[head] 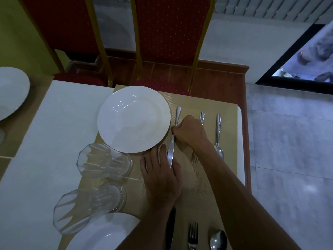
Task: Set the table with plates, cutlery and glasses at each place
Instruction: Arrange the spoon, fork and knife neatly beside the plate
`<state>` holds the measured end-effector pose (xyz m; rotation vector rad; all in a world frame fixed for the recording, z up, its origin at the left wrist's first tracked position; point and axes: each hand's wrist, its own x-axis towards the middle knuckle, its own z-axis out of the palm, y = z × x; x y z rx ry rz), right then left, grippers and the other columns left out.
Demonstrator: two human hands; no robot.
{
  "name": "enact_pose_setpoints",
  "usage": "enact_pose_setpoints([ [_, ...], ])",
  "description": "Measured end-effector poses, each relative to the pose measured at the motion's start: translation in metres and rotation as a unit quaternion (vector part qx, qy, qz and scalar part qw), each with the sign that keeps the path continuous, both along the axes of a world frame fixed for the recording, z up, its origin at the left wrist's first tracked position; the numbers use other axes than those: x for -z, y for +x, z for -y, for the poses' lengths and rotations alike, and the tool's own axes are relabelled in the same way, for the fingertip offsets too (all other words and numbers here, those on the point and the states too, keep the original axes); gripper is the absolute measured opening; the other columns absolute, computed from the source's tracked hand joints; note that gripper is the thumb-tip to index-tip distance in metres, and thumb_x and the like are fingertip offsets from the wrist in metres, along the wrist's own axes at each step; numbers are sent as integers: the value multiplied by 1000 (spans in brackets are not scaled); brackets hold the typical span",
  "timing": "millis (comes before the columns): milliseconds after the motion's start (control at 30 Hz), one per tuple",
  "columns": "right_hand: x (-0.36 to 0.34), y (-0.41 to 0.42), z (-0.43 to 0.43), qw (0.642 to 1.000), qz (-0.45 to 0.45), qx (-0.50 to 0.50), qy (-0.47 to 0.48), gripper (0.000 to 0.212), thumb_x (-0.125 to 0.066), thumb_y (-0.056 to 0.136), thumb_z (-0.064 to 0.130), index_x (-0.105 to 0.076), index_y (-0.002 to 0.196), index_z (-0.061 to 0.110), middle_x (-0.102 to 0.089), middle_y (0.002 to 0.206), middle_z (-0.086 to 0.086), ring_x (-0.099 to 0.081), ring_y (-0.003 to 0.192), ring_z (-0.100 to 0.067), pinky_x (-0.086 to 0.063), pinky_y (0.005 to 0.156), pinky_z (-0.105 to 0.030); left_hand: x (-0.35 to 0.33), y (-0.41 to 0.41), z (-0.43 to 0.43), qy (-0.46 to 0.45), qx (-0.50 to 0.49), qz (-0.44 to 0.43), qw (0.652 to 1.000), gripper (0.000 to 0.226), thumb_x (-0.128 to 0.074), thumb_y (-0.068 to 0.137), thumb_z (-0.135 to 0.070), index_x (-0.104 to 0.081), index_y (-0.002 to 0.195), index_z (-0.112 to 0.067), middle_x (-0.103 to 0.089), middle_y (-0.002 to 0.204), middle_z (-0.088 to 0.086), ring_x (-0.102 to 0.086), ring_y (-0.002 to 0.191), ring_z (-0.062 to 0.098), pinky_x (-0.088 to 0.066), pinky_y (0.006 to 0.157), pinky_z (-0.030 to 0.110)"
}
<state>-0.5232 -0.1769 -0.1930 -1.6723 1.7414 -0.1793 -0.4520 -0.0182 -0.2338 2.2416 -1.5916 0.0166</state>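
Note:
A white plate [134, 120] lies on a tan placemat [230, 127]. Just right of it lies a knife [178, 114], blade toward me. My right hand [189, 130] pinches the knife at mid-handle with curled fingers. My left hand [162, 177] rests flat on the mat, fingers straight, and the blade tip sits between its thumb and index finger. A fork [202, 116] lies right of the knife, partly hidden under my right wrist, with a spoon [218, 127] beyond it. Two clear glasses [100, 161] [86, 210] stand left of my left hand.
A nearer setting shows a second plate [104, 233], a dark knife [171, 226], another fork [192, 233] and another spoon [218, 239]. A third plate [10, 91] sits far left. Two red chairs [171, 33] [59, 24] stand beyond the table. The table's right edge [241, 141] drops to tiled floor.

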Motion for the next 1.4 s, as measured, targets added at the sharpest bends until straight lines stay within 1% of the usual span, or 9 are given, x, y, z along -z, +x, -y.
enact_pose_setpoints([
  [333,-1,2,-3,1000,-8,-4,3,29,-66,87,36,-59,85,8,-61,74,-5,-62,70,-23,-45,60,-29,0,0,0,7,-3,-5,1000,51,-43,94,-38,-61,133,-10,-57,138,13,-53,126,32,-34,111,50],
  [467,-4,1,-4,1000,-6,-10,-2,27,-66,88,34,-57,86,8,-63,79,-7,-63,75,-25,-45,63,-30,-2,0,0,13,-4,-3,1000,50,-47,92,-36,-58,134,-11,-55,139,12,-52,126,31,-33,111,50],
  [567,-7,0,-5,1000,-4,-18,-2,26,-65,90,32,-54,88,9,-61,80,-6,-60,75,-24,-44,64,-30,-3,-1,1,22,-3,1,1000,51,-48,92,-37,-57,135,-12,-54,140,12,-51,127,31,-32,111,50],
  [667,-10,-1,-6,1000,0,-27,-2,26,-65,90,32,-53,87,10,-61,81,-7,-61,77,-25,-44,65,-31,-4,-2,1,25,-4,2,1000,51,-49,91,-36,-57,135,-12,-54,140,11,-51,126,31,-32,111,49],
  [800,-13,-2,-8,999,-2,-32,3,27,-65,91,33,-50,88,11,-57,82,-5,-57,78,-24,-43,67,-31,-4,-2,0,31,-7,2,999,51,-52,90,-35,-56,136,-13,-52,141,10,-49,128,31,-29,114,49],
  [933,-15,-3,-10,999,-3,-34,0,27,-65,92,33,-48,88,12,-55,81,-3,-54,76,-23,-43,68,-31,-4,-3,1,36,-8,-3,999,51,-53,89,-35,-55,136,-14,-51,141,9,-48,129,30,-30,113,49],
  [1100,-12,-2,-12,1000,2,-29,-2,26,-65,91,34,-48,88,14,-56,84,-4,-55,78,-23,-42,68,-31,-3,-3,1,34,-12,-9,999,52,-54,88,-35,-55,136,-15,-52,140,9,-48,128,30,-31,113,49],
  [1300,-12,-3,-12,999,8,-36,0,25,-65,90,33,-50,86,14,-55,78,-1,-61,80,-24,-44,66,-31,-1,-3,0,42,-13,-4,999,53,-50,89,-37,-54,137,-15,-52,140,9,-48,128,28,-30,114,48],
  [1400,-13,-4,-12,999,11,-36,-2,24,-66,90,31,-50,85,13,-54,76,-1,-58,77,-23,-43,66,-31,-1,-3,0,35,-13,-1,999,52,-52,90,-36,-55,136,-14,-53,140,10,-48,128,28,-31,114,48],
])
